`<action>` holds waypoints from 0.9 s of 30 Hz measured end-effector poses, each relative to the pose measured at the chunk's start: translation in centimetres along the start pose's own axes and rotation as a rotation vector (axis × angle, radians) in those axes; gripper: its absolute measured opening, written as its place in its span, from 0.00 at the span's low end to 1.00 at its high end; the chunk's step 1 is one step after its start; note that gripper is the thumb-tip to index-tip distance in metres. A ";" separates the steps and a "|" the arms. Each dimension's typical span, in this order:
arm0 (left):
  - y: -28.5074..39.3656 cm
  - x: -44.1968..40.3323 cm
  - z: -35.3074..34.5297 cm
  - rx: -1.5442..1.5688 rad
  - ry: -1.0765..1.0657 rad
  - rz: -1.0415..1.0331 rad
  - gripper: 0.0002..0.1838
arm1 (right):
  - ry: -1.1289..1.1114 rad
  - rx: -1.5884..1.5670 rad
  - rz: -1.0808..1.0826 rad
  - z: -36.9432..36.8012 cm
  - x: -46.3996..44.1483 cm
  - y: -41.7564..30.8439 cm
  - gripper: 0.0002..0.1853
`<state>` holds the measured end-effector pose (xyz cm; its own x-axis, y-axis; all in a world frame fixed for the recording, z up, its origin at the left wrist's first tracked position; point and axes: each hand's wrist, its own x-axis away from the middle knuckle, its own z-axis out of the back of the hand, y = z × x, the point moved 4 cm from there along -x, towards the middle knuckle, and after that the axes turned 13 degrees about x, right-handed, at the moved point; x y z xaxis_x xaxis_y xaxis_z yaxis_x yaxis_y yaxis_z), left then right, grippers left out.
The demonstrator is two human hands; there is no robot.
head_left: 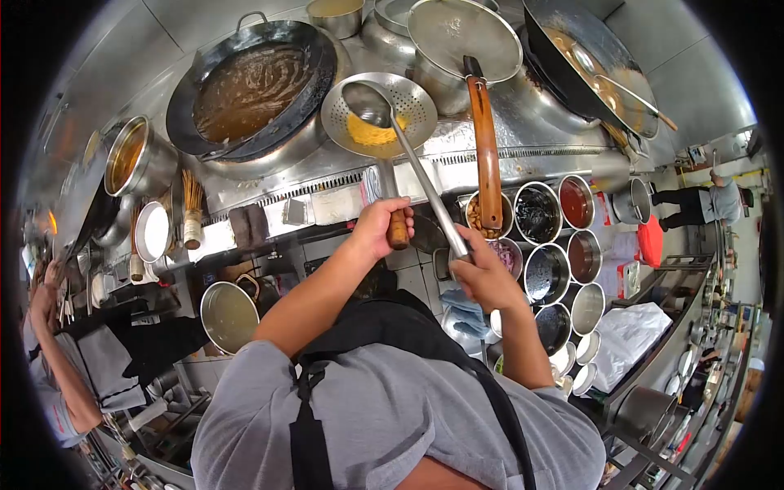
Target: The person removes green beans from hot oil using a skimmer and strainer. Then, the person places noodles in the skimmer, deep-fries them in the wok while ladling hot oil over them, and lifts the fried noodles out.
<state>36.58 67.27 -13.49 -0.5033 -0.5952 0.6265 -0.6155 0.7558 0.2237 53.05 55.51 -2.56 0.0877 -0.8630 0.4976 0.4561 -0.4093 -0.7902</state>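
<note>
My left hand (380, 228) is wrapped round the wooden handle (398, 231) of a perforated metal strainer (418, 101). Yellow food (374, 133) lies in the strainer bowl. In my right hand (488, 273) is the long metal handle of a ladle (367, 103), whose bowl hangs over the strainer, above the food. A fine mesh sieve (465, 39) with a brown wooden handle (485, 155) rests on a metal pot just right of the strainer.
A large wok (256, 88) of brown liquid stands at the upper left, another wok (592, 64) at the upper right. Several sauce containers (537, 212) are at the right. A co-worker's arm (64, 351) is at the far left; another person (719, 200) stands far right.
</note>
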 end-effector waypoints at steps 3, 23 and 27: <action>1.8 1.5 -0.3 -0.090 -0.002 -0.063 0.06 | -0.129 -0.229 -0.013 0.1 -0.3 1.4 0.32; 9.9 17.7 -1.7 -0.477 -0.328 -0.065 0.28 | 0.793 0.318 0.178 -7.6 5.6 -6.6 0.33; 11.6 17.1 -1.8 -0.402 -0.244 0.022 0.21 | 0.886 0.373 0.243 -7.4 5.1 -9.5 0.33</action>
<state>21.93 66.39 1.19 -0.6710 -0.5882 0.4514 -0.3432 0.7861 0.5141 42.56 52.80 4.82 -0.4091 -0.8829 -0.2304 0.7762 -0.2040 -0.5965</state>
